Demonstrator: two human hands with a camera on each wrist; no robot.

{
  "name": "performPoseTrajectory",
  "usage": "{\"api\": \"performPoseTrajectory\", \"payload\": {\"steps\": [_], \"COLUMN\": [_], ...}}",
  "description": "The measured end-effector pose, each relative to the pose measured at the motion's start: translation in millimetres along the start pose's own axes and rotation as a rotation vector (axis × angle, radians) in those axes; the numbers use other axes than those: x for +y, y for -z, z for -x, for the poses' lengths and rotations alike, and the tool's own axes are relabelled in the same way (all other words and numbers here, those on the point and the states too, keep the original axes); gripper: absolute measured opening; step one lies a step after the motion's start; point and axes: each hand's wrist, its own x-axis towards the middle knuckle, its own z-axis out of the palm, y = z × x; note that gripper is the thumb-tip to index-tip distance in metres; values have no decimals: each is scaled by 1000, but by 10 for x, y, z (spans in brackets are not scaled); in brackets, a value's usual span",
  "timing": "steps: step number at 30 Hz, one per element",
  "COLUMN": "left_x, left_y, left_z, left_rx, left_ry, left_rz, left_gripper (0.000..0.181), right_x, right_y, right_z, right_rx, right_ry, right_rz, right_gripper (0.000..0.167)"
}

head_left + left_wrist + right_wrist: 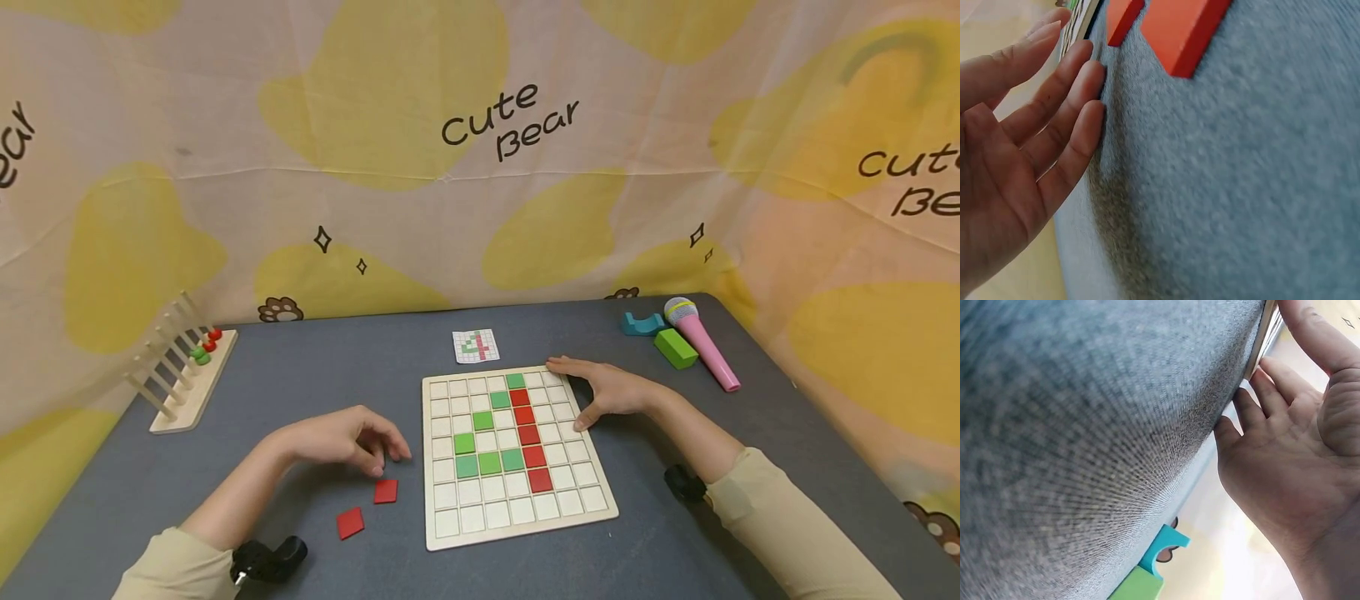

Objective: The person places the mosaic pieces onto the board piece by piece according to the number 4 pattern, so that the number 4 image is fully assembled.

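Note:
A square wooden grid board (495,511) lies mid-table. Red tiles (528,434) form a column on it, and green tiles (489,462) make a diagonal and a row beside them. My left hand (341,437) hovers low, left of the board, fingers loosely bent. The left wrist view shows nothing held between its thumb and fingers. Two loose red tiles, one nearer the board (386,492) and one farther out (350,523), lie flat on the table close to that hand. My right hand (611,390) rests against the board's right edge, thumb and fingers spread along it.
Behind the board lies a small card (476,346) with a printed grid pattern. A wooden peg rack (195,392) with red and green beads stands at left. At back right are a pink toy microphone (708,348), a green block (676,349) and a blue curved block (642,325).

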Motion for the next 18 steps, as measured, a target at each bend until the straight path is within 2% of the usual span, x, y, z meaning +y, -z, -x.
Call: {"api": "performPoseTrajectory", "payload": {"steps": [9, 18], "left_x": [-105, -128], "left_y": [-18, -86], "left_z": [45, 18], "left_rx": [10, -13], "left_ry": [4, -76], "left_rz": [-36, -124], "left_gripper": [35, 39], "right_x": [0, -4], "right_y": [2, -2], "right_z": [6, 8], "right_rx": [-1, -1], "right_ry": [11, 6], "right_rz": [-7, -5], "right_gripper": [108, 108]}}
